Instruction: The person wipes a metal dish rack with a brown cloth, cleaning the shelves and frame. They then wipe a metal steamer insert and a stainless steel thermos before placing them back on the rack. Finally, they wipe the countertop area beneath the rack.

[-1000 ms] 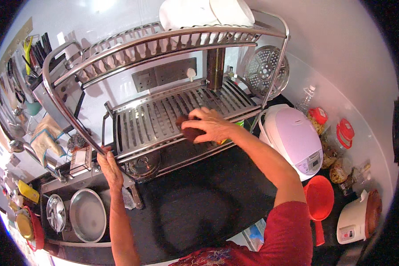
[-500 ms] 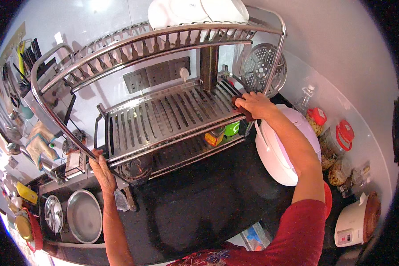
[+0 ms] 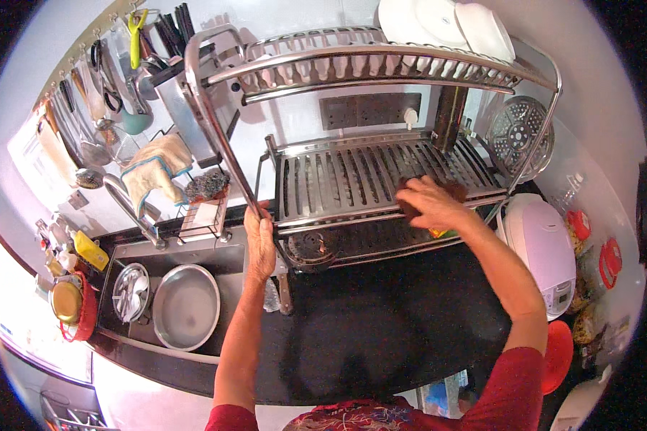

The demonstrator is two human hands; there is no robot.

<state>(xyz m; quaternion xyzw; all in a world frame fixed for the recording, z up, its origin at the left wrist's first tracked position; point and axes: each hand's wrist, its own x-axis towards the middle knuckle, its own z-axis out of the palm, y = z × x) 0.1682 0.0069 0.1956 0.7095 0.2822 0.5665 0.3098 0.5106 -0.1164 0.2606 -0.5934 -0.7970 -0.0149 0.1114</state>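
Observation:
A two-tier steel dish rack [image 3: 316,215] stands on the black counter. My left hand [image 3: 260,241] is closed round the lower part of its left upright. My right hand [image 3: 433,202] presses a dark brown cloth [image 3: 456,191] against the front part of the slatted middle shelf [image 3: 352,179], right of its centre. Fingers and palm cover much of the cloth. White plates [image 3: 428,25] rest in the upper tier at the right. Beneath the slatted shelf, a round dark item [image 3: 310,248] sits at the left.
Left of the rack, the sink [image 3: 230,287] holds a round steel pan [image 3: 187,307] and a bowl of spoons [image 3: 131,293]. A knife [image 3: 285,293] lies near the rack's front left corner. A pale rice cooker [image 3: 543,251] stands at the right; utensils [image 3: 86,108] hang on the wall.
My right hand has moved left along the shelf with the cloth, away from its right end. My left hand stays on the left upright. The view has turned left, showing more of the sink.

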